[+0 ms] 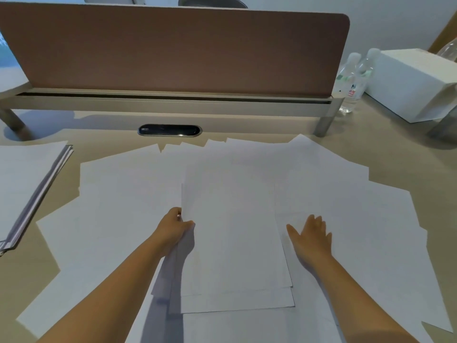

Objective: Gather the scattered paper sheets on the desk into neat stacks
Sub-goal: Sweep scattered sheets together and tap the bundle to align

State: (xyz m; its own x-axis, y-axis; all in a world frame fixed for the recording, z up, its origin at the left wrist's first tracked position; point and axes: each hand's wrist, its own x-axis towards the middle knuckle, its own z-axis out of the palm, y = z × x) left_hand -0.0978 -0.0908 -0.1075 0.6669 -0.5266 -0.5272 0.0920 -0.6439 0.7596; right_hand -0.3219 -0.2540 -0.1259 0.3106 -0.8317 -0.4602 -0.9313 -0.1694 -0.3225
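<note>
Several white paper sheets (pixel 118 194) lie scattered and overlapping across the beige desk (pixel 395 154). In the middle, a small gathered bundle of sheets (pixel 232 238) is raised at its left edge. My left hand (pixel 176 227) grips that left edge, thumb on top and fingers underneath. My right hand (pixel 312 240) is flat with straight, spread fingers on the loose sheets just right of the bundle, apart from it. A finished stack of paper (pixel 27 184) lies at the desk's left edge.
A brown divider panel (pixel 173 50) on a grey metal rail runs across the back. A black cable grommet (pixel 169 130) sits in the desk below it. Water bottles (pixel 352 78) and a white box (pixel 410 82) stand at the back right.
</note>
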